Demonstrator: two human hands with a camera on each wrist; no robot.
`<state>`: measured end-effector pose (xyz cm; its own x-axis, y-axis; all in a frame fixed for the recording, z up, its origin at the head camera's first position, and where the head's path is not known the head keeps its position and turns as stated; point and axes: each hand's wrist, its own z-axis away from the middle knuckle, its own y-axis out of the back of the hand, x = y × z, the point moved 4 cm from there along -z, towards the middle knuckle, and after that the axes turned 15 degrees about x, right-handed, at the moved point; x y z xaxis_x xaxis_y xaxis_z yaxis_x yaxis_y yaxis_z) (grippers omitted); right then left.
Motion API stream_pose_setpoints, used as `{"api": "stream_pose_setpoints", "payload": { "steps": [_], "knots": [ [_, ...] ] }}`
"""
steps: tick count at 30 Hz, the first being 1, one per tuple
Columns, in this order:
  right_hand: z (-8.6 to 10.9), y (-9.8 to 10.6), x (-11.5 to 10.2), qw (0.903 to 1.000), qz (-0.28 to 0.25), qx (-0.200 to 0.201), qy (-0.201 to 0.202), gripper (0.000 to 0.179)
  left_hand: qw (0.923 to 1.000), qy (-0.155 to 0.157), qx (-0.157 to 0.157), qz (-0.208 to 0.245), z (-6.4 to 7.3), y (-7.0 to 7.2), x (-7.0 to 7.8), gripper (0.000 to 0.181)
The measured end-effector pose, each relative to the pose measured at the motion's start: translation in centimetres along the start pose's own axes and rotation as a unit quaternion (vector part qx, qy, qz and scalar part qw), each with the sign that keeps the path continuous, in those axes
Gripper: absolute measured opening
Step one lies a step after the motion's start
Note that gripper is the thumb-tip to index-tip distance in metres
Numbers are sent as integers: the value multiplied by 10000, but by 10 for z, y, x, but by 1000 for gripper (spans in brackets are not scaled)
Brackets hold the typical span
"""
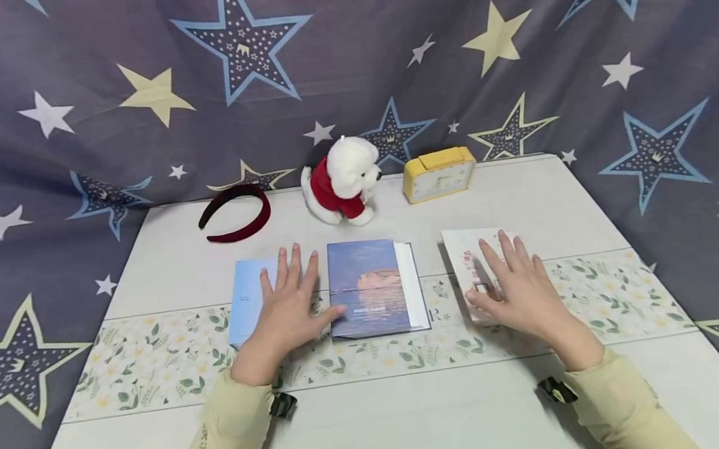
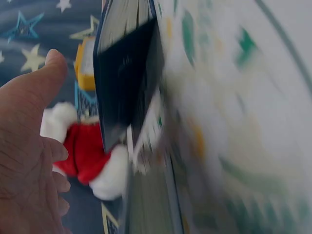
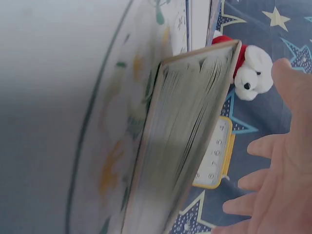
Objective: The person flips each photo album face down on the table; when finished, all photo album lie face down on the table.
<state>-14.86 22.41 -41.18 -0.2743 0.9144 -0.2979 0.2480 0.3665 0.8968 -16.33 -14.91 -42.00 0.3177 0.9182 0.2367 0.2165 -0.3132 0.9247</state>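
Observation:
In the head view my left hand (image 1: 291, 313) is held over a light blue book (image 1: 247, 301), its fingers spread and its thumb pointing toward the photo album (image 1: 369, 288) in the middle. That album has a sea-and-cliff cover and a strip of white page edge on its right side. My right hand (image 1: 522, 294) hovers with spread fingers over a white-covered album (image 1: 461, 246) with red print, hiding much of its cover. The right wrist view shows the thick page block (image 3: 185, 122) below that hand, with a gap between them. Neither hand holds anything.
Behind the books stand a dark red headband (image 1: 238, 236), a white plush dog (image 1: 347, 164) in a red top and a yellow clock (image 1: 439, 176). A star-patterned curtain (image 1: 356, 41) hangs along the back edge of the table (image 1: 400, 419).

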Motion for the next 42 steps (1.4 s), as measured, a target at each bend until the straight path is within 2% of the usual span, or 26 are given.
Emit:
{"api": "stream_pose_setpoints", "payload": {
  "steps": [10, 18, 21, 24, 27, 30, 37, 40, 42],
  "knots": [
    [16, 12, 28, 9993, -122, 128, -342, 86, 9972, -704, -206, 132, -31, -15, 55, 100],
    [29, 15, 44, 9965, -226, -169, -781, 82, 9904, -1301, -462, 40, -47, -33, 100, 99],
    [32, 15, 50, 9952, -285, -215, -913, 80, 9869, -1456, -694, 54, -51, -41, 117, 97],
    [35, 14, 55, 9931, -420, -242, -1071, 77, 9832, -1575, -883, 283, -52, -50, 136, 93],
    [39, 13, 61, 9891, -588, -322, -1308, 73, 9785, -1685, -1083, 484, -52, -59, 156, 90],
    [41, 11, 64, 9843, -790, -404, -1526, 71, 9753, -1749, -1256, 495, -50, -65, 171, 89],
    [42, 11, 62, 9744, -1106, -267, -1940, 71, 9716, -1850, -1418, 408, -47, -80, 191, 89],
    [41, 11, 61, 9649, -1481, -102, -2166, 71, 9707, -1863, -1464, 409, -45, -82, 194, 88],
    [40, 11, 61, 9542, -1748, 0, -2428, 72, 9706, -1833, -1497, 437, -44, -83, 195, 88]
  ]
}}
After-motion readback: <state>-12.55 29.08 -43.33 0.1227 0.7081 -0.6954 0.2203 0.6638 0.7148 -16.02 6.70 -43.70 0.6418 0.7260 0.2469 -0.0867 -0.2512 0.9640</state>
